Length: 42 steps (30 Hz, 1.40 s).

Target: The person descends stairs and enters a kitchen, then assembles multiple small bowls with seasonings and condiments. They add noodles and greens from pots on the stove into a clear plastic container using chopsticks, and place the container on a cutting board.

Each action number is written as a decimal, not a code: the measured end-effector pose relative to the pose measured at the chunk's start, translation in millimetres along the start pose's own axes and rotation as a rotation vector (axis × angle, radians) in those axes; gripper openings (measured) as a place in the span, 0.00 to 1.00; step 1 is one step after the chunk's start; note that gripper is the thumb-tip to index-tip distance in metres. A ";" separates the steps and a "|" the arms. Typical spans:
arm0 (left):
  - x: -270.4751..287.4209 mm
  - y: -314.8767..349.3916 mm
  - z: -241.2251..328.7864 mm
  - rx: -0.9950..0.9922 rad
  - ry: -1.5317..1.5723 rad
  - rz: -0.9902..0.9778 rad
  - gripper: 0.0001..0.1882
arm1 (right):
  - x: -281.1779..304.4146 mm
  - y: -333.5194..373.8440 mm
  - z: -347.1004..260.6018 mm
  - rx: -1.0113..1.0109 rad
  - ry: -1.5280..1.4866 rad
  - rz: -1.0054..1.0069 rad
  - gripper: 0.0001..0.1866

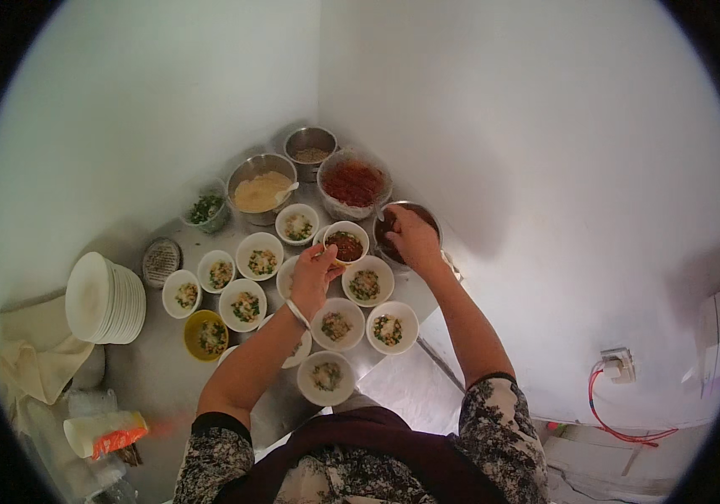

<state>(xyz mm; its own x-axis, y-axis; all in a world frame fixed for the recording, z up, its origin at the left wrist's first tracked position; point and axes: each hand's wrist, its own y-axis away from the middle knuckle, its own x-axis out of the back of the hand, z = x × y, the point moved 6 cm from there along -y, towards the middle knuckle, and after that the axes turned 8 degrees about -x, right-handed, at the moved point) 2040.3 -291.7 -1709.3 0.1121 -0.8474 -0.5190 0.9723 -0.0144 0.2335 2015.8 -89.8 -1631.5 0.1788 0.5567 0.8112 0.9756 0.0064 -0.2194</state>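
Nearest the body, a round white bowl of chopped greens and pale seasoning [346, 382] is set on the grey metal table [158, 370]. Farther in, a small round white bowl of dark red-brown sauce [365, 242], held above more bowls, is gripped at its near left side by the left hand [316, 273], whose forearm is angled up and rightward. The right forearm [461, 315] is stretched up and leftward; the right hand [415, 238] is bent over a round metal pot of dark sauce [430, 218], fingers curled, though whether anything is gripped cannot be told. Beyond, a plastic-lined bowl of red paste [385, 189] is placed.
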 end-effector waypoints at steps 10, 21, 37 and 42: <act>21.7 -26.5 7.1 0.018 0.009 0.039 0.30 | -33.0 -86.1 45.0 -0.415 -0.528 0.199 0.14; 14.7 -54.5 22.8 -0.064 -0.057 0.078 0.18 | -44.5 -61.0 59.9 -0.463 -0.830 0.043 0.12; 21.7 -60.5 31.1 -0.075 -0.025 0.064 0.25 | -46.6 -49.5 49.8 -0.598 -1.257 0.105 0.12; 13.5 -64.2 38.8 -0.097 -0.044 0.030 0.16 | -27.8 -45.2 56.7 -0.531 -1.270 0.169 0.12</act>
<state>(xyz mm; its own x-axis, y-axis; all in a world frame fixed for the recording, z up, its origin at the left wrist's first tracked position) 1971.5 -322.8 -1699.4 0.1346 -0.8694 -0.4755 0.9842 0.0615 0.1663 1959.5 -58.4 -1674.9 0.3406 0.8875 -0.3104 0.9363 -0.2900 0.1982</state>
